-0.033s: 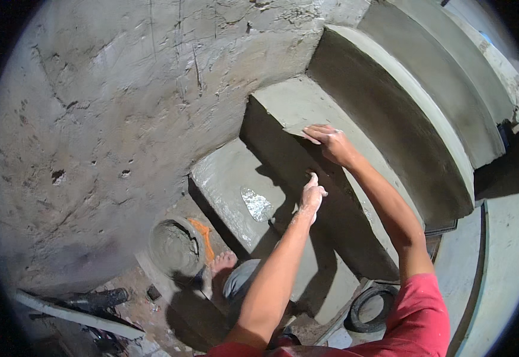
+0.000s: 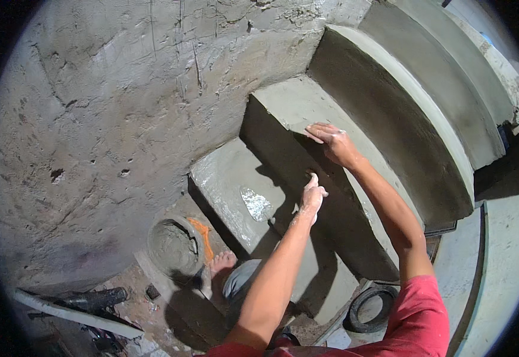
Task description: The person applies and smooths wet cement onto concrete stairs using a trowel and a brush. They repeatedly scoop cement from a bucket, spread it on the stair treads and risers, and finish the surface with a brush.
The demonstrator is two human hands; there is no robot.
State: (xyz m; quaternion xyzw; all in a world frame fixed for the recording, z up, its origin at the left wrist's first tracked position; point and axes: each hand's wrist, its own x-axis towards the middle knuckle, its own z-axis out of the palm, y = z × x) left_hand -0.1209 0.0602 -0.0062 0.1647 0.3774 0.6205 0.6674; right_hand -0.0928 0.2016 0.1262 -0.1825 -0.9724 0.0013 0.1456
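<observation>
My left hand [image 2: 312, 199], smeared with wet cement, reaches to the shadowed riser [image 2: 271, 134] of a cement step. Its index finger points up against that face while the other fingers curl in; anything inside them is hidden. Higher and to the right, my right hand [image 2: 332, 144] rests at the front edge of the step's tread [image 2: 295, 98], fingers stretched out and bent at the knuckles. On the lower step [image 2: 220, 169] lies a shiny leaf-shaped patch [image 2: 256, 204], perhaps a trowel blade; I cannot tell.
A bucket of grey cement [image 2: 175, 247] stands lower left, beside an orange piece [image 2: 201, 238] and my bare foot [image 2: 220, 262]. More curved steps [image 2: 390, 107] rise at upper right. A rough wall [image 2: 110, 119] fills the left. A black ring [image 2: 371, 309] lies near my right elbow.
</observation>
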